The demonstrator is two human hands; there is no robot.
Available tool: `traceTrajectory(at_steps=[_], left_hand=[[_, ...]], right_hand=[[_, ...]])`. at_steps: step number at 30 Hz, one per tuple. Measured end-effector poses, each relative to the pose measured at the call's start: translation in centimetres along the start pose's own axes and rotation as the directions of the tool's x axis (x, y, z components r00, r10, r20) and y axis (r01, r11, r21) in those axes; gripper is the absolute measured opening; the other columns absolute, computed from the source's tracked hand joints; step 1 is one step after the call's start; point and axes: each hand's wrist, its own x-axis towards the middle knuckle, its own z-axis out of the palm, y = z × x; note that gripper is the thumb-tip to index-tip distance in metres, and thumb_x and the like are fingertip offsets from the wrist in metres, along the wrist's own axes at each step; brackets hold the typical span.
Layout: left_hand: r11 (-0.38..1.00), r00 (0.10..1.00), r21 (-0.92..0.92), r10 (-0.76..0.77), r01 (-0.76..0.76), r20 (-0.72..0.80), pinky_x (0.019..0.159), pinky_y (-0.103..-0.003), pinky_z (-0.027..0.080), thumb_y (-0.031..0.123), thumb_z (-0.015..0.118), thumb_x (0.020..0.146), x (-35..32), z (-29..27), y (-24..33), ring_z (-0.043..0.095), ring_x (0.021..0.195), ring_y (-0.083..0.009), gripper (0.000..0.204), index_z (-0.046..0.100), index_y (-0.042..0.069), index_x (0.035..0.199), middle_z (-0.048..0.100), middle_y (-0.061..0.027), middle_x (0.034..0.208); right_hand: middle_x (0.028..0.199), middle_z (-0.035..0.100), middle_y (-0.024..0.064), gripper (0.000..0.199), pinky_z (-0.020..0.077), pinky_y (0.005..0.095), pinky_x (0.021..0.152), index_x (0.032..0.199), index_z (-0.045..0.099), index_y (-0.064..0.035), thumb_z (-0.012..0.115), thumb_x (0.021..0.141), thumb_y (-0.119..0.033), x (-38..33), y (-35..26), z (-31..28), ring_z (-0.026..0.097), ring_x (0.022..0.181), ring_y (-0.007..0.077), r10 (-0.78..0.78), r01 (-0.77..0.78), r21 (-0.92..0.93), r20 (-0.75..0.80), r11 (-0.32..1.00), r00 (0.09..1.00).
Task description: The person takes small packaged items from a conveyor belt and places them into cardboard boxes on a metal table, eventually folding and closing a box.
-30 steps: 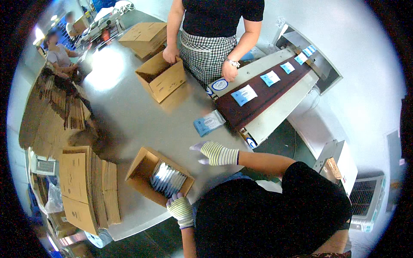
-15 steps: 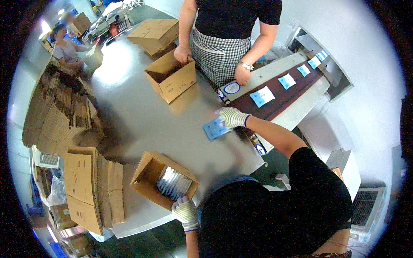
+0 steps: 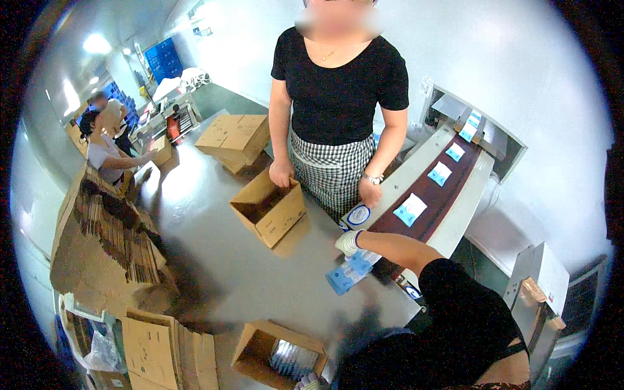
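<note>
My right hand point(image 3: 348, 242), in a striped knit glove, is at the near end of the conveyor belt, just beyond some overlapping blue-and-white packets point(image 3: 348, 278). Its fingers are bunched and slightly blurred, so I cannot make out whether they hold anything. At the bottom edge, my gloved left hand point(image 3: 312, 382) grips the near rim of an open cardboard box point(image 3: 250, 348); most of this hand is cut off. Inside that box stands a row of silvery packets point(image 3: 294, 359). More blue-and-white packets point(image 3: 410, 210) lie spaced along the dark belt point(image 3: 426, 195).
Across the metal table point(image 3: 214, 260), a co-worker in a checked apron point(image 3: 328, 172) holds an empty cardboard box point(image 3: 276, 218). Flattened cartons point(image 3: 107, 240) are stacked at left, others point(image 3: 156, 354) at lower left. Folded cartons point(image 3: 231, 140) lie farther back. Other people point(image 3: 107, 146) work at far left.
The view has tilted up, so the scene sits lower. My right hand has shifted off the front packet toward the belt's far corner. Packets now overlap at the belt end. My left hand stays at the box.
</note>
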Motion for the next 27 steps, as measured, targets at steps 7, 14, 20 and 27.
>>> traceTrajectory(at_steps=[7,14,20,27], left_hand=[[0.997,0.987,0.077,-0.008,-0.004,0.162,0.053,-0.035,0.043,0.028,0.053,0.078,-1.2,1.5,-0.4,0.050,0.054,-0.0210,0.014,0.058,0.016,0.073,0.052,-0.0045,0.066],[1.000,0.994,0.019,-0.020,0.018,0.112,0.058,-0.037,0.045,0.029,0.054,0.078,-1.6,0.0,-0.5,0.054,0.058,-0.0226,0.014,0.058,0.015,0.074,0.054,-0.0048,0.068],[0.998,0.995,0.057,0.031,-0.036,0.094,0.060,-0.036,0.046,0.026,0.054,0.079,-2.3,1.2,-0.5,0.056,0.062,-0.0229,0.013,0.058,0.014,0.076,0.057,-0.0050,0.071],[1.000,0.988,0.016,0.011,-0.013,0.153,0.062,-0.038,0.046,0.025,0.052,0.081,-1.9,-1.0,0.1,0.057,0.066,-0.0241,0.015,0.059,0.013,0.076,0.058,-0.0070,0.074]], right_hand=[[0.101,0.065,0.0146,0.039,0.0474,0.0412,0.082,0.104,0.064,-0.0034,0.060,0.076,-0.030,5.0,1.6,4.6,0.061,0.095,0.0302,0.101,-0.111,0.004,0.389,0.994,0.915],[0.106,0.064,0.0152,0.036,0.0488,0.0435,0.081,0.102,0.067,-0.0105,0.055,0.076,-0.032,-1.6,-10.1,7.3,0.062,0.094,0.0311,-0.009,-0.019,0.125,0.222,0.992,0.975],[0.088,0.063,0.0170,0.039,0.0491,0.0447,0.076,0.095,0.060,-0.0017,0.066,0.067,-0.028,-9.5,-19.1,18.1,0.062,0.082,0.0347,-0.063,0.094,0.082,-0.312,0.992,0.948],[0.116,0.057,0.0152,0.046,0.0476,0.0422,0.084,0.120,0.045,0.0009,0.059,0.083,-0.023,-12.8,-18.8,15.2,0.058,0.101,0.0312,-0.103,0.510,0.792,-0.508,0.335,0.855]])
